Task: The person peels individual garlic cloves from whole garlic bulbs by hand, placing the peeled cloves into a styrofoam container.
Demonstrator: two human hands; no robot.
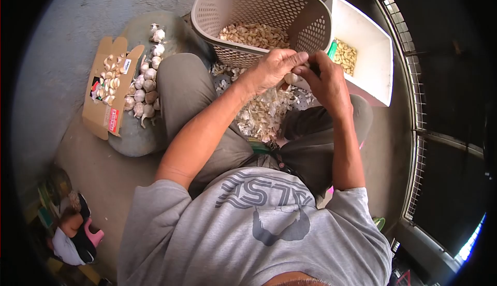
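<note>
My left hand (274, 69) is closed, its fingertips meeting those of my right hand over the peelings. A pale garlic bulb (291, 78) shows just below the fingertips, against my left hand. My right hand (329, 83) is closed too, thumb and fingers bent inward. Past its knuckles sticks a green handle (332, 49); the rest of that tool is hidden. Beneath both hands lies a heap of papery garlic skins (264, 115) between my legs. Behind them stands a brown perforated basket (207, 14) with many garlic cloves (256, 35) in it.
At the right, a white foam box (375, 53) holds peeled cloves (345, 57). Whole garlic bulbs (149, 79) lie on a rounded grey surface (137, 143) at the left, beside a cardboard piece (96, 118) bearing cloves. Another person (72, 229) is at the lower left. A barred frame (414, 105) runs along the right.
</note>
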